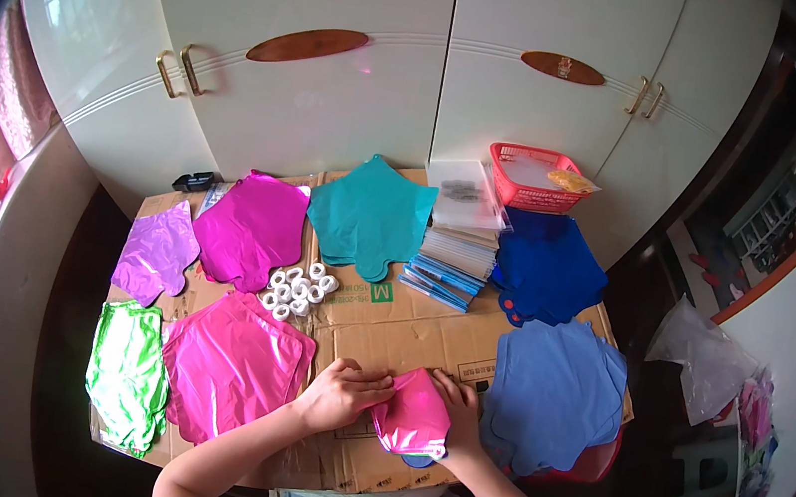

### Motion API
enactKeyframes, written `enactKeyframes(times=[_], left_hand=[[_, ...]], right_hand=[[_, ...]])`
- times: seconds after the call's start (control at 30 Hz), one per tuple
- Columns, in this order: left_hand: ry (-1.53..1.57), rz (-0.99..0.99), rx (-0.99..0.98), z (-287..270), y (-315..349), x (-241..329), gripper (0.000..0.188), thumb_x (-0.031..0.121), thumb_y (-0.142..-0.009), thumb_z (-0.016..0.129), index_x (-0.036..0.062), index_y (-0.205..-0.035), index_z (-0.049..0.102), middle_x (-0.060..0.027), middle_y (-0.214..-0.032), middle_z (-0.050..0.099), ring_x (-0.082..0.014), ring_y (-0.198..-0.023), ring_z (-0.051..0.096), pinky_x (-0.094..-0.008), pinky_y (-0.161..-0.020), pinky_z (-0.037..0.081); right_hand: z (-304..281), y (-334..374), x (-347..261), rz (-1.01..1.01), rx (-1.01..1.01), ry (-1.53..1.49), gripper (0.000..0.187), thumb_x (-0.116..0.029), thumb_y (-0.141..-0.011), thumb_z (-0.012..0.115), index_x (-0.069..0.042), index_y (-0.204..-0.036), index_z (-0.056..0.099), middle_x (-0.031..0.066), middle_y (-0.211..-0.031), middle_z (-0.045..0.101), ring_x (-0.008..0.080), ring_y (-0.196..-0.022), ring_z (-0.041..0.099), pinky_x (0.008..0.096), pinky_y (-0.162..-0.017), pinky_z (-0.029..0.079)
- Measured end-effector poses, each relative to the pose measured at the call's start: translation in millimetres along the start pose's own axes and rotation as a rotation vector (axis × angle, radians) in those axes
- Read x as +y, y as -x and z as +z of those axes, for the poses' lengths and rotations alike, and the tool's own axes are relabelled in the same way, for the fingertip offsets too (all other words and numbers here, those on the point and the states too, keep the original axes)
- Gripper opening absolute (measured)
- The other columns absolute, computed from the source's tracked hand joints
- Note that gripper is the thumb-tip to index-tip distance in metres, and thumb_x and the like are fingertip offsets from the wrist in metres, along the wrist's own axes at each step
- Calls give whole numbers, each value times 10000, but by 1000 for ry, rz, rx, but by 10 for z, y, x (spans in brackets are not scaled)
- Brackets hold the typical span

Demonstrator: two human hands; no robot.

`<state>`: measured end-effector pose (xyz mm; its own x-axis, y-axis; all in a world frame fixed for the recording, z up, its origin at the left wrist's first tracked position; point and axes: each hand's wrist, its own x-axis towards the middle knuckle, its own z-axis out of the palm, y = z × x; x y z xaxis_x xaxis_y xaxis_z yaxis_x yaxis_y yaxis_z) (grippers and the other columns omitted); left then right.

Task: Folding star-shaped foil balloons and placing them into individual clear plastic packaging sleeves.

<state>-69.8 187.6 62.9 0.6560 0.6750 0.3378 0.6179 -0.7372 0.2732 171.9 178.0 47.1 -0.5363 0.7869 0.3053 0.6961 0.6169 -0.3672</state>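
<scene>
Pink foil piece (417,412), folded small, lies at the lower centre of the frame on the cardboard-topped table (386,338), between our two hands. Our left hand (346,395) has its fingertips on the foil's upper left edge; our right hand (463,423) lies along its right edge. Both touch it, but we cannot tell whether either grip is pinched on the foil or only pressing. A bit of blue (417,460) peeks out below it.

Left of our hands we see a larger pink stack (236,368), then a shiny green stack (127,379) at the lower left. Above these sit a lilac stack (156,252), a magenta stack (255,230) and white rings (298,290) in a heap. Teal sheets (370,215) lie at the upper centre, beside piled packets (457,254) and a red basket (530,199). Dark blue sheets (551,267) and light blue sheets (554,400) fill the table's right side.
</scene>
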Motion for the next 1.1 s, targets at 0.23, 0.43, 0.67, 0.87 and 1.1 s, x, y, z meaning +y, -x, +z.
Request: enactKeyframes(times=[0.23, 0.43, 0.67, 0.87, 1.1], left_hand=[[-139, 67, -105, -80, 13, 24, 418, 149, -788, 602, 116, -1204, 626, -34, -1259, 623, -146, -1239, 536, -397, -1003, 386], [-270, 95, -156, -109, 56, 63, 436, 207, -846, 533, 108, -1268, 582, -40, -1307, 592, -163, -1284, 497, -449, -1071, 345], [-245, 71, -155, -85, 97, 80, 470, 214, -867, 507, 101, -1322, 544, -47, -1332, 574, -174, -1317, 465, -474, -1092, 320], [-265, 49, -207, -172, 191, 91, 497, 255, -873, 529, 89, -1341, 524, -59, -1371, 539, -192, -1347, 426, -477, -1114, 284], [-133, 15, -213, -236, 256, 155, 545, 410, -890, 569, 89, -1327, 524, -109, -1384, 513, -234, -1362, 398, -477, -1109, 286]], right_hand=[[-296, -19, 341, -94, -348, -18, 548, -328, -816, 637, -144, -1317, 513, 66, -1472, 395, 242, -1376, 321, 531, -1036, 253], [-514, -485, 427, -249, -53, -165, 248, -188, -862, 609, -123, -1090, 680, 66, -1187, 652, 204, -1125, 600, 367, -949, 470], [-163, -597, 534, -640, -148, -12, 329, -133, -888, 500, -76, -1180, 639, 72, -1271, 611, 195, -1206, 560, 360, -1052, 434], [-159, -582, 524, -621, -192, -10, 342, -139, -886, 501, -74, -1197, 629, 71, -1290, 599, 198, -1234, 539, 366, -1072, 416], [-243, -562, 503, -605, -266, 32, 396, -142, -907, 458, -77, -1279, 576, 62, -1360, 547, 201, -1288, 489, 365, -1098, 377]])
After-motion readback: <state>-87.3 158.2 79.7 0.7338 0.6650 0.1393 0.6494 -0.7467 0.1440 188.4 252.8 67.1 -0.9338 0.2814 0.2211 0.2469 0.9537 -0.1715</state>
